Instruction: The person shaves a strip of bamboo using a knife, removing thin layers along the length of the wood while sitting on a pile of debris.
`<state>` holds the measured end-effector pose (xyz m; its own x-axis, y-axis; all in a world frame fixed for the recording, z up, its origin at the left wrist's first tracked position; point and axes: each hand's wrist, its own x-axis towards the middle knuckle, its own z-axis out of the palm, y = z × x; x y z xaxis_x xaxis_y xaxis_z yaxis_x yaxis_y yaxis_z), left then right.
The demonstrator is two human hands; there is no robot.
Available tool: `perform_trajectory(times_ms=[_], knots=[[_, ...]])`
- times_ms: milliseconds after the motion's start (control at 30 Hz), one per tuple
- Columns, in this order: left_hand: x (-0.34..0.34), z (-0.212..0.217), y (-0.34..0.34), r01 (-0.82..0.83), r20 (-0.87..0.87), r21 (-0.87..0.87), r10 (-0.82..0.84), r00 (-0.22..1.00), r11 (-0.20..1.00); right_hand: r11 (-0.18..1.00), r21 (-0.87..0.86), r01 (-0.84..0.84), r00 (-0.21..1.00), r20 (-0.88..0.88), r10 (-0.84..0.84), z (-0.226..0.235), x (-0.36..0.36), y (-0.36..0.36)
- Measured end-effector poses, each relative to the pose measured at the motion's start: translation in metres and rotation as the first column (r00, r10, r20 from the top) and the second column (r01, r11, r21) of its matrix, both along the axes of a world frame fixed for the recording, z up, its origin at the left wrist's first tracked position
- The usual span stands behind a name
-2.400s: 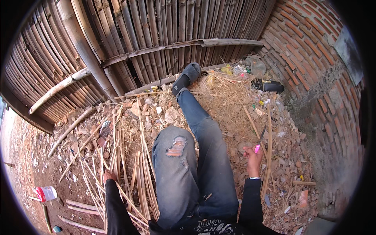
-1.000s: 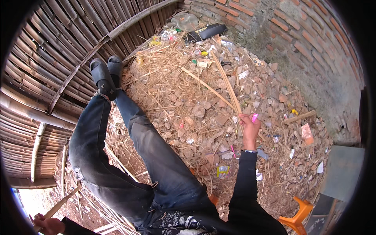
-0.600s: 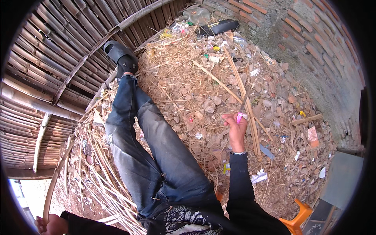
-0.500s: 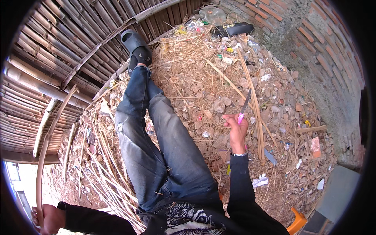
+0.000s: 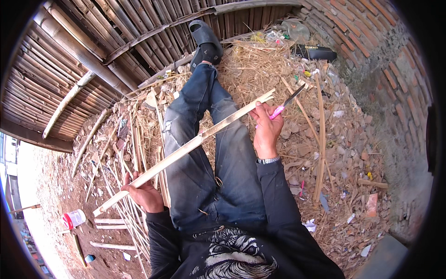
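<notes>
Held a long, pale split-bamboo strip [image 5: 176,154] aslant above faded blue jeans [image 5: 190,186], grasped near its lower end in the left hand [image 5: 145,194]. Curled the fingers of the right hand [image 5: 268,130] round a dark-bladed, pink-handled knife [image 5: 281,108], close by the strip's splintered upper end; could not tell if touching. Noted a red-and-white tub [image 5: 74,218] near the brown ground's [image 5: 104,265] left edge.

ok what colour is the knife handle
The knife handle is bright pink; it shows best in the head view, at the right hand.
</notes>
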<state>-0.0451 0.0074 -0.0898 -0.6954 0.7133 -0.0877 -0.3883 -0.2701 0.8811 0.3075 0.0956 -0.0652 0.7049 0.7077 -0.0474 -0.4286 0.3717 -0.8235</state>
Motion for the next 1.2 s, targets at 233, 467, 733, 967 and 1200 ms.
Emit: perform_trajectory(times_ms=[233, 467, 733, 967, 1200], knots=[[-0.053, -0.102, -0.037, 0.036, 0.205, -0.223, 0.011, 0.979, 0.974, 0.757, -0.645, 0.101, 0.396, 0.724, 0.564, 0.040, 0.001, -0.006], [-0.057, -0.142, -0.032, 0.132, 0.342, -0.420, 0.022, 0.939, 0.898, 0.729, -0.683, -0.052, -0.308, 0.705, 0.639, 0.117, -0.084, -0.008], [-0.079, -0.189, -0.024, 0.302, 0.561, -0.370, -0.048, 0.826, 0.879, 0.698, -0.715, 0.027, -0.864, 0.335, 0.377, 0.170, -0.225, 0.026], [-0.081, -0.176, -0.036, 0.519, 0.519, -0.255, -0.338, 0.786, 0.816, 0.784, -0.620, 0.037, -0.876, 0.357, 0.324, 0.181, -0.317, 0.093], [-0.073, -0.167, -0.036, 0.568, 0.481, -0.368, -0.372, 0.794, 0.736, 0.743, -0.644, -0.179, -0.703, 0.612, 0.361, 0.232, -0.228, 0.186]])
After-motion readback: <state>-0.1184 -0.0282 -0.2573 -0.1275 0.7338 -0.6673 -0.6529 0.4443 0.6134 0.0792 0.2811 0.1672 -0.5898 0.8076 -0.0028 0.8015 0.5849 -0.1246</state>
